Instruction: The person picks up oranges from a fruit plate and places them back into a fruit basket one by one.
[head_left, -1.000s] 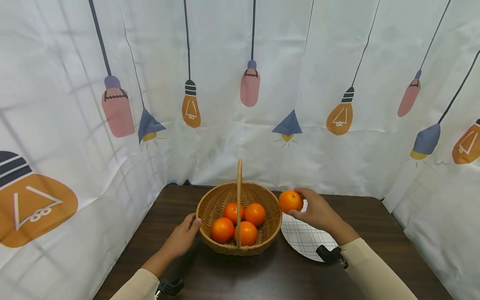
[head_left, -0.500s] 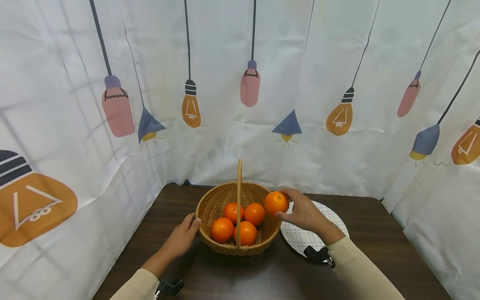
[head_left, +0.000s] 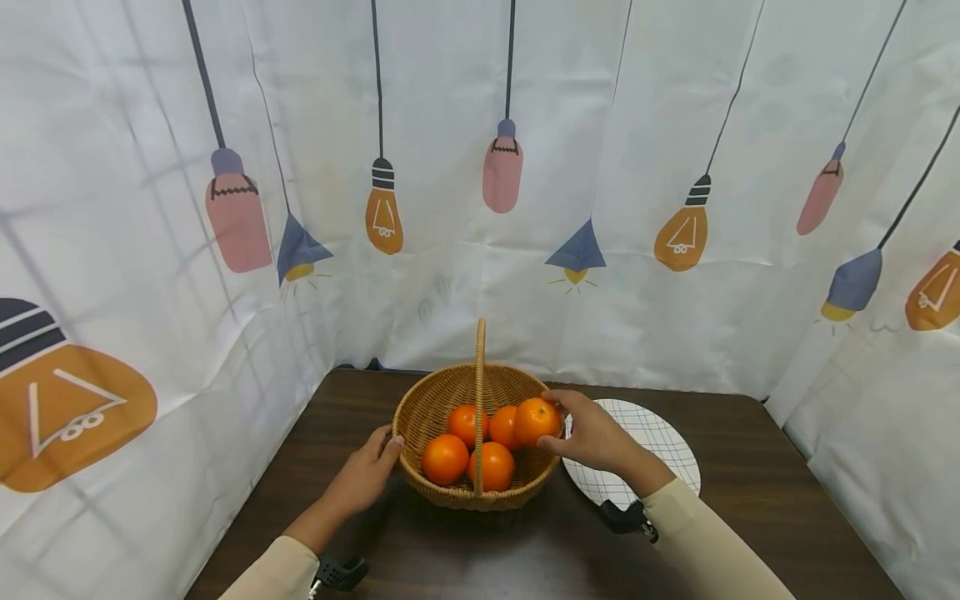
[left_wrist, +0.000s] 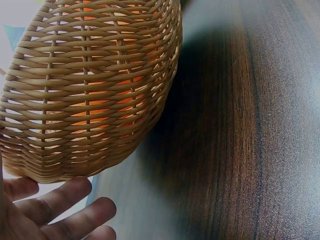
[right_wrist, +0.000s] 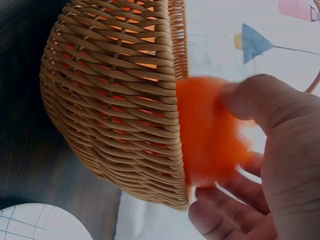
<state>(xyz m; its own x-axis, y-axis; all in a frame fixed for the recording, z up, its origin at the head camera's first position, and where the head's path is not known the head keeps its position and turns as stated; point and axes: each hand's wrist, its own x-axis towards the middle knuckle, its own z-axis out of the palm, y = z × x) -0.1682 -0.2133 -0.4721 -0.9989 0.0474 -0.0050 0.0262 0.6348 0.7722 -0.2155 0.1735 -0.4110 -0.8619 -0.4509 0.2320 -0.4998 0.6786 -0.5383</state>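
Observation:
A wicker basket (head_left: pixel 480 498) with a tall handle stands on the table with several oranges in it, one of them (head_left: pixel 444 460) at the near left. My left hand (head_left: pixel 363 475) holds the basket's left rim, the thumb at the rim and fingertips against the outer weave (left_wrist: pixel 85 115) in the left wrist view. My right hand (head_left: pixel 600 433) holds another orange (head_left: pixel 537 422) between thumb and fingers at the basket's right rim. In the right wrist view this orange (right_wrist: pixel 207 130) is blurred and partly hidden behind the wicker wall.
A white plate (head_left: pixel 663 442) with a blue grid pattern lies right of the basket, partly under my right forearm. The dark wooden table (head_left: pixel 780 467) ends at a white curtain (head_left: pixel 465 283) printed with lamps.
My right hand has carried its orange leftward from above the plate, then down to the inner right side of the basket. The left hand has stayed at the rim.

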